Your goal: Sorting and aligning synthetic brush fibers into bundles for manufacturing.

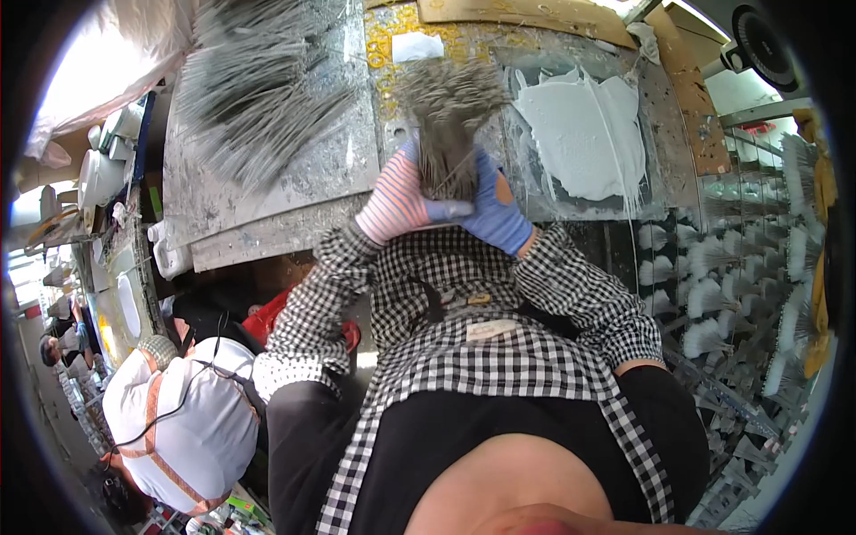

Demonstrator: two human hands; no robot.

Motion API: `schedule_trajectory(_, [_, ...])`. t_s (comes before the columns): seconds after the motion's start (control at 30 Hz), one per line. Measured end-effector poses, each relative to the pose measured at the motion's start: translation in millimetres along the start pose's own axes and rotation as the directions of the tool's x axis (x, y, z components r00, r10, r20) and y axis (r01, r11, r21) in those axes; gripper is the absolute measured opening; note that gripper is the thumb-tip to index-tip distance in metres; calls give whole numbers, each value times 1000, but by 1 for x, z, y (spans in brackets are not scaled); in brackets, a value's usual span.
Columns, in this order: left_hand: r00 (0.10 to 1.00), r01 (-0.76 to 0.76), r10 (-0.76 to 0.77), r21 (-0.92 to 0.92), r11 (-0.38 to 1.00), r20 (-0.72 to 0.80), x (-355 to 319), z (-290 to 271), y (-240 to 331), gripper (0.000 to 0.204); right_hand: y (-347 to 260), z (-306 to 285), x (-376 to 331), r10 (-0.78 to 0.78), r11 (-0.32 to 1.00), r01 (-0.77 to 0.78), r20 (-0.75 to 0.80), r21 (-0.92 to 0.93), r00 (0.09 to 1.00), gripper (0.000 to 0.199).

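Observation:
A thick bundle of thin grey strands [450,116] stands upright between my two hands at the near edge of the worktable, its tips fanned out at the top. My left hand [399,198], in a pink-and-white striped glove with a blue thumb, closes round it from the left. From the right my right hand [499,207] closes on it too, in a blue glove with a hole on its back. A large loose pile of grey strands [254,98] lies to the left on the table. White paste [584,134] is spread on a dark board to the right.
A white card [417,46] lies on a yellow-stained strip beyond the bundle. Racks of white-coated tufts [713,259] stand at the right. A person in a white top [183,419] is close on my left. A white jug [169,251] sits beside the table's left edge.

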State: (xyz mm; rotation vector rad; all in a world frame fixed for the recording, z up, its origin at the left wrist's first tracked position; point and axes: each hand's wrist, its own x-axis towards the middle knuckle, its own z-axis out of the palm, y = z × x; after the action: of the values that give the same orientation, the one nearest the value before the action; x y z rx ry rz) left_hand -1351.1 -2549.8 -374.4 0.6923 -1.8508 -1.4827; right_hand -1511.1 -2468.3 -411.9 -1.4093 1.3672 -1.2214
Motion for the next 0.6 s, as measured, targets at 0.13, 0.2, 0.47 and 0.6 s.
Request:
schedule_trajectory(0.13, [877, -433, 131, 640, 635, 463, -2, -17, -11, 83, 39, 2, -7, 90, 858, -155, 153, 489, 984, 81])
schedule_trajectory(0.2, [853, -515, 105, 793, 326, 511, -7, -21, -37, 88, 62, -8, -1, -104, 903, 153, 140, -401, 985, 83])
schedule_trajectory(0.47, [854, -521, 294, 727, 448, 430, -24, -13, -29, 79, 68, -7, -10, -418, 723, 421, 138, -548, 898, 77])
schedule_trajectory(0.6, [875, -482, 278, 765, 428, 396, -40, -8, -56, 80, 24, -15, -8, -503, 507, 522, 256, -686, 825, 68])
